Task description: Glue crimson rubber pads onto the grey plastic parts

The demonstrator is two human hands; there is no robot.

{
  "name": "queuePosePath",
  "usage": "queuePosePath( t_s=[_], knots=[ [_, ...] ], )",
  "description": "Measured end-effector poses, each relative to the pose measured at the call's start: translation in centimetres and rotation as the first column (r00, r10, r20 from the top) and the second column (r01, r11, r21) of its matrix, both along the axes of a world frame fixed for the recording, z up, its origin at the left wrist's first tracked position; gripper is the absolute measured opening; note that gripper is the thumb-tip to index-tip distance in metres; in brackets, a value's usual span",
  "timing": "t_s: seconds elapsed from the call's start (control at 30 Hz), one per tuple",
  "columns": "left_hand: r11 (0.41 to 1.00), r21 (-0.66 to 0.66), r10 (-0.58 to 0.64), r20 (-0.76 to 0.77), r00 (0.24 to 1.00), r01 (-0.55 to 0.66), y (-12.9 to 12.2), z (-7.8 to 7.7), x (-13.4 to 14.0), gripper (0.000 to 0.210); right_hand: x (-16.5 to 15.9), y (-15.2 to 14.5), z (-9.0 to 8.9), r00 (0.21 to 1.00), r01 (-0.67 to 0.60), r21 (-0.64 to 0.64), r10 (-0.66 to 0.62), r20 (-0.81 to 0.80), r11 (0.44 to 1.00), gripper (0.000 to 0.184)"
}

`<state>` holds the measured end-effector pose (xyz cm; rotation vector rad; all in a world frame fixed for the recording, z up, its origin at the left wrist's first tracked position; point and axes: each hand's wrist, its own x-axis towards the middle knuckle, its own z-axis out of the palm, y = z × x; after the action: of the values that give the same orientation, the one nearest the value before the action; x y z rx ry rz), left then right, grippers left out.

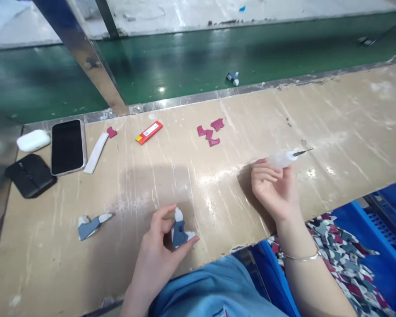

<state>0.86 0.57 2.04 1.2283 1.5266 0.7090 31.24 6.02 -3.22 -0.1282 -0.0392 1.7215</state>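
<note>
My left hand (163, 246) grips a small blue-grey and white plastic part (179, 233) between thumb and fingers, low over the near edge of the worktop. To the right, my right hand (275, 187) is closed around a translucent white squeeze bottle (282, 158) with a thin dark needle tip pointing right. A similar blue-grey and white part (90, 226) lies on the worktop left of my left hand. Several dark red pieces (209, 134) lie farther back, between the two hands.
On the wooden worktop (145, 185) lie a phone (67, 147), a white case (33, 140), a black case (30, 175), a white strip (97, 152) and a red packet (149, 132). Another part (232, 78) rests on the green belt (185, 66). A blue bin (359, 220) holds many pieces below right.
</note>
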Motion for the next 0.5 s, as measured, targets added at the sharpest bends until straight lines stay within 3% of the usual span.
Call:
queuePosePath(
  t_s=[0.07,0.1,0.13,0.17,0.2,0.23,0.27,0.3,0.33,0.37,0.5],
  knots=[
    [1.0,-0.015,0.009,0.001,1.0,-0.009,0.1,0.0,0.0,0.057,-1.4,-0.6,0.8,0.962,-0.016,0.034,0.006,0.273,0.999,0.053],
    [1.0,-0.017,0.004,0.003,1.0,-0.004,0.2,0.0,0.0,0.056,-2.4,-0.6,1.4,0.876,-0.035,0.056,0.003,0.483,0.998,0.059],
    [1.0,-0.016,-0.007,0.005,1.0,0.007,0.2,0.0,0.0,0.055,-3.3,-0.4,2.0,0.709,-0.051,0.085,-0.024,0.704,0.995,0.059],
    [1.0,-0.011,-0.02,0.005,1.0,0.021,0.3,-0.1,-0.1,0.055,-4.0,0.2,2.6,0.459,-0.059,0.132,-0.091,0.884,0.989,0.053],
    [0.999,-0.004,-0.033,0.003,0.999,0.033,0.3,-0.1,-0.1,0.054,-4.6,1.1,3.1,0.148,-0.067,0.195,-0.184,0.972,0.979,0.045],
    [0.999,0.005,-0.043,-0.001,0.999,0.043,0.4,-0.1,-0.1,0.054,-5.1,2.5,3.6,-0.179,-0.085,0.256,-0.268,0.947,0.963,0.038],
    [0.999,0.013,-0.051,-0.008,0.999,0.051,0.4,-0.1,-0.2,0.054,-5.3,4.0,4.0,-0.456,-0.106,0.307,-0.32,0.83,0.946,0.036],
    [0.998,0.019,-0.058,-0.016,0.998,0.058,0.4,-0.1,-0.2,0.054,-5.5,5.7,4.2,-0.652,-0.132,0.315,-0.322,0.687,0.94,0.034],
    [0.998,0.02,-0.064,-0.022,0.998,0.064,0.4,-0.1,-0.2,0.055,-5.6,7.3,4.3,-0.762,-0.146,0.289,-0.293,0.577,0.946,0.031],
    [0.998,0.018,-0.067,-0.026,0.997,0.067,0.4,-0.1,-0.3,0.055,-5.6,8.8,4.3,-0.808,-0.15,0.268,-0.274,0.522,0.952,0.026],
    [0.998,0.019,-0.057,-0.003,0.998,0.057,0.3,-0.1,-0.3,0.056,-5.2,11.8,4.1,-0.805,-0.174,0.225,-0.27,0.529,0.959,0.018]
  ],
)
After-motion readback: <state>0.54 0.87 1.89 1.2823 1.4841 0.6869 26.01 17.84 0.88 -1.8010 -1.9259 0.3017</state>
